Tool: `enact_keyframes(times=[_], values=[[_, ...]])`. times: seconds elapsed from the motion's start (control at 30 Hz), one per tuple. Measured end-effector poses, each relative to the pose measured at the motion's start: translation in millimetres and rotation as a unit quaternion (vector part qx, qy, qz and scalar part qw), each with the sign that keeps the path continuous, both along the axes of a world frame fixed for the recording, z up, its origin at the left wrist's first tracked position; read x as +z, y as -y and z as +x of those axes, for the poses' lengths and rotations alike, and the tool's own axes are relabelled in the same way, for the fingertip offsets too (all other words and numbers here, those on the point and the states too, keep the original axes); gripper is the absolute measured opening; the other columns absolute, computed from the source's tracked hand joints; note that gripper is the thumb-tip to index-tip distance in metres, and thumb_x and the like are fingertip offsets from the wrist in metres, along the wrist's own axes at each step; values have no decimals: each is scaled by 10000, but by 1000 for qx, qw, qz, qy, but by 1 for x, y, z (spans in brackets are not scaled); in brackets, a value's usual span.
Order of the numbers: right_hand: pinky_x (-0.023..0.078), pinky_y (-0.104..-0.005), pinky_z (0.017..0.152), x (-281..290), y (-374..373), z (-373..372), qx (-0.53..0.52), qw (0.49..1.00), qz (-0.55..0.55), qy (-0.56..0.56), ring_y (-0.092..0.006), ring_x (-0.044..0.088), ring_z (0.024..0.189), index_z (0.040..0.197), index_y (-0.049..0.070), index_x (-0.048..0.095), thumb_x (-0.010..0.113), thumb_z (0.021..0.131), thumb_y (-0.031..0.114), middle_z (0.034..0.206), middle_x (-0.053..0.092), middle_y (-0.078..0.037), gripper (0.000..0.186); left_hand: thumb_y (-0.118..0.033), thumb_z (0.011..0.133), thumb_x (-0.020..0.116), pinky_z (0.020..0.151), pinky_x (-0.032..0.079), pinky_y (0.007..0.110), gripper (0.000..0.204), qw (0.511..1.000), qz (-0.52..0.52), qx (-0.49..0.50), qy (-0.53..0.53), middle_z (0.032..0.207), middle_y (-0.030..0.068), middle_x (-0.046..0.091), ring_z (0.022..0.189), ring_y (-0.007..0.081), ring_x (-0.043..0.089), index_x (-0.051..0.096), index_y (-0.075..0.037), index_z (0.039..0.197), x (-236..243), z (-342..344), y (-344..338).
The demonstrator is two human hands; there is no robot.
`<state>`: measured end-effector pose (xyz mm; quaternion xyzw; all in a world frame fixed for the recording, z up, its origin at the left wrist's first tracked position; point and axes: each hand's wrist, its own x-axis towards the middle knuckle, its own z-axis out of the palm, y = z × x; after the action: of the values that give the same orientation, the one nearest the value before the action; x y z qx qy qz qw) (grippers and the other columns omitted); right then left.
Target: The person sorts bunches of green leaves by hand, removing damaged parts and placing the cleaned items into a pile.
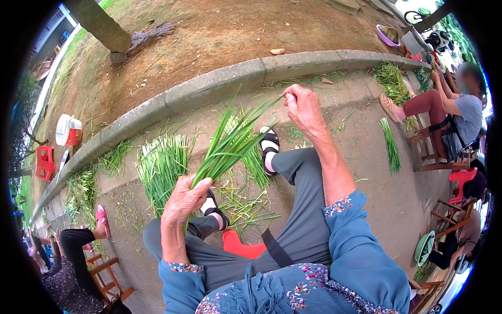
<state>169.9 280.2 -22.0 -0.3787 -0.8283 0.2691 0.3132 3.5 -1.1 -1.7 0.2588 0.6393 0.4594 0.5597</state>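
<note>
My left hand (186, 201) grips a loose bunch of long green leafy stalks (219, 154) that fans up and to the right. My right hand (303, 110) is raised at the upper right of the bunch, its thumb and forefinger pinched on the tip of a long leaf. On the ground behind my left hand lies a big pile of green stalks with pale ends (159, 167). A smaller pile (256, 165) lies beside my right foot, and scattered trimmings (246, 209) are spread between my feet. A red plastic seat (240, 240) shows beneath my legs.
A concrete curb (293, 65) arcs ahead, with dirt and a tree trunk (107, 29) beyond. Seated co-workers flank me at right (465, 120) and left (63, 261). A white bucket (69, 131) stands at left, a green basin (424, 246) at right, and another stalk bundle (389, 146) lies rightward.
</note>
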Motion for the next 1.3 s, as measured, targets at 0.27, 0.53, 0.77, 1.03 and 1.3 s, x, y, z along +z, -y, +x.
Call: enact_keyframes(times=[0.27,0.53,0.77,1.03,1.3], values=[[493,-374,619,9,-3,3,-101,993,-21,-55,-272,639,622,844,39,623,555,788,92,650,635,-130,102,-359,885,589,379,162,214,366,1000,12,12,10,490,-94,329,404,12,252,636,2,922,-3,-1,3],[492,-353,602,5,-1,1,-53,997,-32,-49,-239,640,632,946,54,618,602,809,123,696,646,-107,154,-363,885,591,385,161,213,413,1000,10,20,8,480,-96,316,402,11,253,616,44,951,1,-1,1],[491,-352,644,7,6,-3,66,992,-97,-44,-257,635,711,964,63,624,543,858,96,775,646,-136,137,-351,880,604,382,160,211,399,999,11,25,17,481,-98,318,400,9,249,619,42,945,2,-1,1],[488,-393,702,3,5,-1,87,995,-57,12,-301,631,778,926,50,633,516,857,100,827,645,-161,144,-342,887,596,389,155,211,390,999,23,22,11,483,-97,316,409,9,251,622,43,942,-1,-2,2],[506,-428,671,9,8,-6,11,997,14,78,-342,636,712,822,71,673,501,823,154,761,656,-157,191,-336,895,584,389,158,212,367,1000,10,10,16,492,-99,306,411,10,246,627,26,940,1,0,2]])
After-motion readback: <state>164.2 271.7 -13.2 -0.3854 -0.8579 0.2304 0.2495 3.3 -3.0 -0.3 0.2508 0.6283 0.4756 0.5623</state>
